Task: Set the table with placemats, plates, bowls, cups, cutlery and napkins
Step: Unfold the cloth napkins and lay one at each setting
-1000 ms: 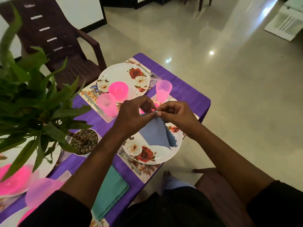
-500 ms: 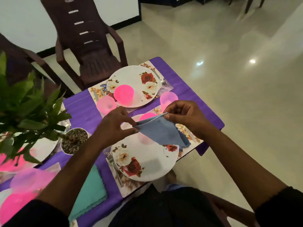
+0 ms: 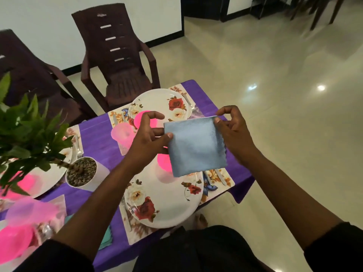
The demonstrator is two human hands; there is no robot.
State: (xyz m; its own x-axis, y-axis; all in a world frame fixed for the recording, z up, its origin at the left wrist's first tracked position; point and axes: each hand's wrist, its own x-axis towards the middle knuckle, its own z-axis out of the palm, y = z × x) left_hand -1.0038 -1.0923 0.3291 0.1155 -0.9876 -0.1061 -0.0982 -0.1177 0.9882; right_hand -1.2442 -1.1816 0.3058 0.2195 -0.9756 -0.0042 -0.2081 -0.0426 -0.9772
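While the left hand (image 3: 149,134) and right hand (image 3: 233,130) pinch the folded blue napkin (image 3: 194,146) by its upper corners above the near plate (image 3: 165,197), the napkin step seems underway, next needing it lowered beside that plate.

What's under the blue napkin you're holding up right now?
Below the blue napkin, pinched by the left hand and right hand, sits a pink bowl on the near floral plate. The napkin covers most of the bowl and the placemat behind it.

Ribbed matt cloth napkin (image 3: 195,146); glossy floral plate (image 3: 169,201); shiny tiled floor (image 3: 275,95).
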